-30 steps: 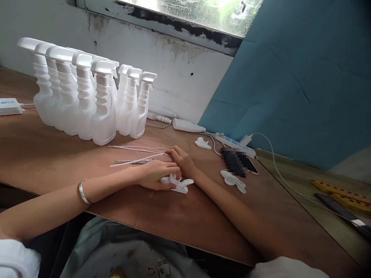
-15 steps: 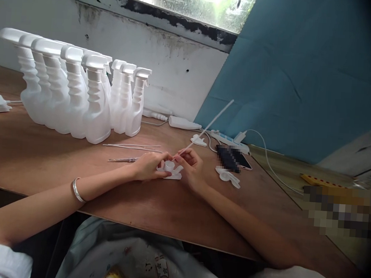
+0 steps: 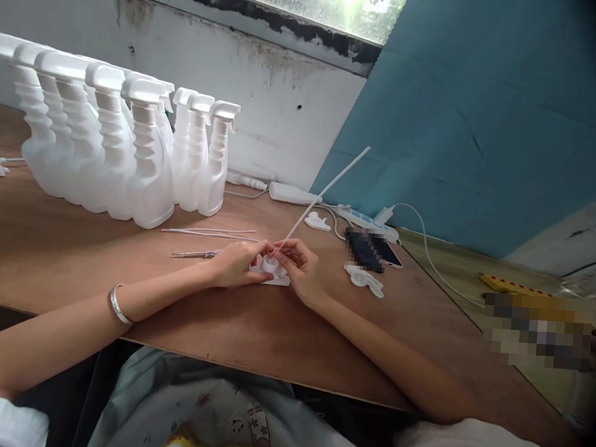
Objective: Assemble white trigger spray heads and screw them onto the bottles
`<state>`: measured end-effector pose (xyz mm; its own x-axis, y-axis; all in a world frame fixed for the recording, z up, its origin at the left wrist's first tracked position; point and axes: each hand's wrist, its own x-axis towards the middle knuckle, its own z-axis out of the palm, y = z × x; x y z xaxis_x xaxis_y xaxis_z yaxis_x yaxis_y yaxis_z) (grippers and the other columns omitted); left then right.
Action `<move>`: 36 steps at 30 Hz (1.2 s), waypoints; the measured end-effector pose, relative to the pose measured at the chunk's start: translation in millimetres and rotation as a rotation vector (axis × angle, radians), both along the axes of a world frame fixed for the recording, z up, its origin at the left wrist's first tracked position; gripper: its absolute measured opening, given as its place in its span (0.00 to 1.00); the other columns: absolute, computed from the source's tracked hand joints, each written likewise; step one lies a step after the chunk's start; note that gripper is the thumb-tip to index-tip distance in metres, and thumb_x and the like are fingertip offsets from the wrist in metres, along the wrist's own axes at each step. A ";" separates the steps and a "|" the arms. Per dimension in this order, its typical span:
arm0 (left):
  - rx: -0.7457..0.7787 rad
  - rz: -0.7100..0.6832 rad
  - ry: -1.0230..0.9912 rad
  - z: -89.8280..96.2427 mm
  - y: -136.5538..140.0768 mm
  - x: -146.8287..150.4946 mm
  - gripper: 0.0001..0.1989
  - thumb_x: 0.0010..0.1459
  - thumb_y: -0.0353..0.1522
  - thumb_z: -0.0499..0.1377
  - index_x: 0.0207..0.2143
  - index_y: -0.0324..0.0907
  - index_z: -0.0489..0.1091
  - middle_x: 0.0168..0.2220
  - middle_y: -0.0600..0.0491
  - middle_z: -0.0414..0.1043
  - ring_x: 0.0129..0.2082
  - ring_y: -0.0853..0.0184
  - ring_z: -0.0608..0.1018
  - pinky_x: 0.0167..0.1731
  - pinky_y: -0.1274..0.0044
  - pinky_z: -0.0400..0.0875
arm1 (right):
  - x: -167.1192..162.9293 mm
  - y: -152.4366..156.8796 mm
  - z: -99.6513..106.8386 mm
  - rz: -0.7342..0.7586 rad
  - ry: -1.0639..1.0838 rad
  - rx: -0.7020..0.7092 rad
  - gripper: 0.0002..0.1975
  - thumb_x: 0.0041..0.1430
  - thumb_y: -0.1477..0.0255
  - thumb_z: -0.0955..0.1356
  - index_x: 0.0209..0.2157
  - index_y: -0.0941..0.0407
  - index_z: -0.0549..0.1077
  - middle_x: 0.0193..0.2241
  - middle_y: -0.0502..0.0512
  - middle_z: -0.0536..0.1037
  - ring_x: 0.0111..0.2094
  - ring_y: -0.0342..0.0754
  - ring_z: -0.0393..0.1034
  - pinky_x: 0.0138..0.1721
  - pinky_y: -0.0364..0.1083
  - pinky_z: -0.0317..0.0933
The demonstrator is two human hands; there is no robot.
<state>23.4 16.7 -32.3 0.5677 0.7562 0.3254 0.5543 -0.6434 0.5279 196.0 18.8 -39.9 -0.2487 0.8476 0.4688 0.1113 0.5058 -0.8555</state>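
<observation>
My L fingers clasp a sprayer head at the table; my R fingers pinch a thin tube over it, prob. light & bendy, best held nr low end.

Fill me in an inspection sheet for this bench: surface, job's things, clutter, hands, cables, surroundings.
Surface: brown tabletop, front edge visible.
Job's things: white spray head under the fingers; thin white tube slanting up and away; more tubes lying behind the left forearm; upright spray bottles grouped at left.
Clutter: phone beside a pixelated dark object; metal tool near the left hand.
Hands: left hand holds the spray head; right hand pinches the tube.
Cables: white cable curving right from a power strip.
Surroundings: stained wall, window, blue sheet.
</observation>
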 end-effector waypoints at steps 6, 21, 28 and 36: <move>-0.054 -0.017 -0.014 2.3 -1.5 -0.5 0.19 0.50 0.39 0.57 0.44 0.41 0.65 0.24 0.57 0.66 0.24 0.71 0.69 0.27 0.81 0.60 | 0.1 0.5 0.5 -0.046 -0.086 0.090 0.09 0.50 0.65 0.69 0.29 0.55 0.69 0.27 0.50 0.73 0.29 0.44 0.68 0.33 0.44 0.63; -0.136 -0.098 0.012 6.3 -3.0 -1.3 0.15 0.51 0.41 0.56 0.39 0.42 0.71 0.24 0.58 0.67 0.23 0.73 0.66 0.25 0.82 0.56 | 2.1 -6.8 14.8 -0.114 -0.293 0.244 0.10 0.52 0.63 0.68 0.25 0.55 0.68 0.23 0.49 0.72 0.26 0.44 0.67 0.30 0.44 0.61; -0.104 -0.122 -0.004 5.8 -3.4 -2.1 0.16 0.52 0.41 0.55 0.40 0.43 0.70 0.22 0.59 0.66 0.21 0.74 0.63 0.22 0.83 0.54 | 0.0 -6.3 -2.5 -0.177 -0.182 0.239 0.11 0.53 0.63 0.67 0.24 0.55 0.67 0.22 0.49 0.70 0.25 0.43 0.65 0.28 0.43 0.60; -0.095 -0.134 -0.019 3.9 -2.4 -1.6 0.18 0.52 0.42 0.55 0.41 0.42 0.70 0.22 0.58 0.66 0.21 0.74 0.64 0.24 0.83 0.56 | 0.6 -4.6 -7.8 -0.192 -0.213 0.273 0.11 0.54 0.63 0.66 0.24 0.54 0.66 0.22 0.49 0.69 0.25 0.43 0.64 0.26 0.43 0.59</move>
<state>21.8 14.3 -28.4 0.6599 0.7020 0.2680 0.4564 -0.6578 0.5992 196.6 14.2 -47.7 -0.2137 0.7393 0.6386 0.3869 0.6643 -0.6395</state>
